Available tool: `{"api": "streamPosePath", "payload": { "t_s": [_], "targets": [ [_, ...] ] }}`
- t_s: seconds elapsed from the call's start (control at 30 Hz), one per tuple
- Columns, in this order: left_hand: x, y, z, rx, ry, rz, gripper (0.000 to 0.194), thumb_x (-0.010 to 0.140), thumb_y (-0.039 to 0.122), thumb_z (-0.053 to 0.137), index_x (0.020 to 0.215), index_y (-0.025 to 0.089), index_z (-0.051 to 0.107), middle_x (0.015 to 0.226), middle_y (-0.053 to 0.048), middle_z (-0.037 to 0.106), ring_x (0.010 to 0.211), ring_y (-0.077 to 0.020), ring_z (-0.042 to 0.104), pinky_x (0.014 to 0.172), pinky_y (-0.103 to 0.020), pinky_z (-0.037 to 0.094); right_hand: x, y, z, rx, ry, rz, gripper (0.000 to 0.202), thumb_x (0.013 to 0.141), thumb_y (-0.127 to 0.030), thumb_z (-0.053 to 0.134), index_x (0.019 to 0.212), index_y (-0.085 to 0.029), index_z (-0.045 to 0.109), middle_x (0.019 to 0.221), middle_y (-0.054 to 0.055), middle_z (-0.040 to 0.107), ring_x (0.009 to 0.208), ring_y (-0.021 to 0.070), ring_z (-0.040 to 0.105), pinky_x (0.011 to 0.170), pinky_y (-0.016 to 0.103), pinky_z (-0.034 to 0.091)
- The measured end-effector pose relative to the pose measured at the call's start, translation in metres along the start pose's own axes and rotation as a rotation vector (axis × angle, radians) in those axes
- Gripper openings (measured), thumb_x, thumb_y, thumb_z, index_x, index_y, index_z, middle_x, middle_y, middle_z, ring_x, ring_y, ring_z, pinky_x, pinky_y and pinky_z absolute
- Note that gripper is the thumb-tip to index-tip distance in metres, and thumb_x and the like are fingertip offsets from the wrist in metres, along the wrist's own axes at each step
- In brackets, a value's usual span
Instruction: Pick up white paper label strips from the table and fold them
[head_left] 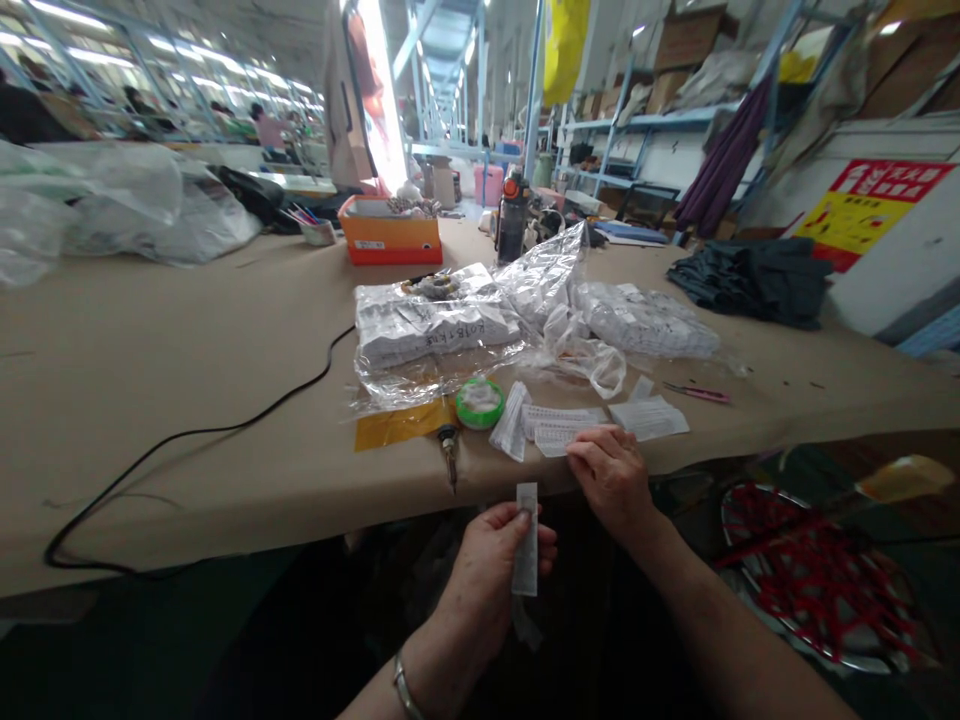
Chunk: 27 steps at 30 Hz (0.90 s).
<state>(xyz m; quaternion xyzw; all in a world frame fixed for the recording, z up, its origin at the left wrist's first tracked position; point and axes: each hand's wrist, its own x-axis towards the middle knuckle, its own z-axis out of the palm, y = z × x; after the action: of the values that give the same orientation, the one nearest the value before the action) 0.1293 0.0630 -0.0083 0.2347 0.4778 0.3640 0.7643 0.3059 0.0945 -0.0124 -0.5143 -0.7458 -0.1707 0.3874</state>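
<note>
Upright between the thumb and fingers of my left hand (487, 560) is a narrow white label strip (527, 560). It is held just in front of the table edge, and a pale strip hangs below it. My right hand (611, 480) is over the table edge with its fingers curled together, fingertips at the printed white labels (559, 428). Whether a label is pinched there is hidden. Another fanned stack of labels (510, 420) lies left of these, and blank white strips (649, 416) lie to the right. A soldering-iron-like tool (448, 455) rests near the table edge.
Beside the tool are a green round tub (480, 403) and an amber sheet (397, 427). Behind lie plastic-wrapped white bundles (435, 325), an orange box (391, 240) and a bottle (513, 215). Pink-handled tweezers (697, 393) lie right; a black cord (225, 428) crosses the left.
</note>
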Motion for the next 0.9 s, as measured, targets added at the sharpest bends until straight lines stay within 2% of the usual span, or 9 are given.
{"api": "streamPosePath", "payload": {
  "t_s": [0.1,0.27,0.37,0.47,0.57,0.67,0.9],
  "targets": [
    [0.0,-0.001,0.001,0.004,-0.003,-0.024,0.01,0.081,0.017,0.057,0.087,0.01,0.059,0.062,-0.006,0.066,0.048,-0.0115,0.059,0.049,-0.022,0.047,0.002,0.0,0.003,0.009,0.003,0.014,0.014,0.087,-0.019,0.057,0.074,-0.019,0.064,0.078,0.004,0.065,0.081,0.0187,0.055,0.078,0.034,0.04],
    [-0.001,0.0,0.0,0.0,-0.032,-0.051,0.013,0.082,0.02,0.057,0.086,0.008,0.06,0.065,-0.008,0.067,0.05,-0.0125,0.06,0.05,-0.023,0.048,-0.005,0.008,0.005,0.054,-0.003,-0.017,0.008,0.086,-0.018,0.06,0.085,-0.02,0.067,0.083,0.003,0.069,0.086,0.0181,0.058,0.082,0.034,0.042],
    [-0.005,0.006,0.0,-0.036,-0.052,-0.083,0.013,0.083,0.02,0.055,0.084,0.008,0.06,0.065,-0.009,0.067,0.051,-0.0133,0.061,0.051,-0.024,0.049,-0.008,0.01,-0.002,0.104,0.053,-0.059,0.012,0.084,-0.014,0.061,0.09,-0.022,0.068,0.088,0.003,0.071,0.091,0.0194,0.059,0.085,0.037,0.044],
    [-0.01,0.012,0.002,-0.062,-0.097,-0.123,0.013,0.082,0.018,0.054,0.082,0.007,0.062,0.066,-0.01,0.066,0.051,-0.0137,0.061,0.052,-0.025,0.05,-0.006,-0.001,-0.017,0.218,0.097,-0.106,0.019,0.081,-0.009,0.063,0.091,-0.025,0.069,0.092,0.003,0.069,0.097,0.0208,0.057,0.085,0.039,0.046],
    [-0.013,0.014,0.002,-0.109,-0.208,-0.13,0.011,0.078,0.014,0.057,0.082,0.007,0.064,0.066,-0.008,0.065,0.053,-0.0137,0.061,0.054,-0.026,0.051,-0.008,-0.022,-0.029,0.371,0.001,-0.165,0.018,0.082,-0.011,0.062,0.087,-0.026,0.07,0.092,0.003,0.067,0.102,0.0213,0.054,0.084,0.038,0.049],
    [-0.014,0.012,0.0,-0.164,-0.276,-0.094,0.009,0.074,0.014,0.061,0.079,0.007,0.065,0.063,-0.005,0.062,0.052,-0.014,0.06,0.054,-0.028,0.052,-0.014,-0.037,-0.03,0.497,-0.125,-0.192,0.015,0.085,-0.015,0.059,0.083,-0.025,0.069,0.088,0.003,0.067,0.101,0.0206,0.054,0.086,0.04,0.049],
    [-0.018,0.009,0.0,-0.255,-0.332,-0.084,0.008,0.073,0.015,0.062,0.071,0.008,0.064,0.059,-0.004,0.06,0.05,-0.0116,0.057,0.052,-0.025,0.049,-0.028,-0.038,-0.023,0.577,-0.236,-0.216,0.018,0.09,-0.021,0.053,0.079,-0.023,0.068,0.084,0.002,0.068,0.106,0.02,0.053,0.098,0.044,0.04]
  ]
}}
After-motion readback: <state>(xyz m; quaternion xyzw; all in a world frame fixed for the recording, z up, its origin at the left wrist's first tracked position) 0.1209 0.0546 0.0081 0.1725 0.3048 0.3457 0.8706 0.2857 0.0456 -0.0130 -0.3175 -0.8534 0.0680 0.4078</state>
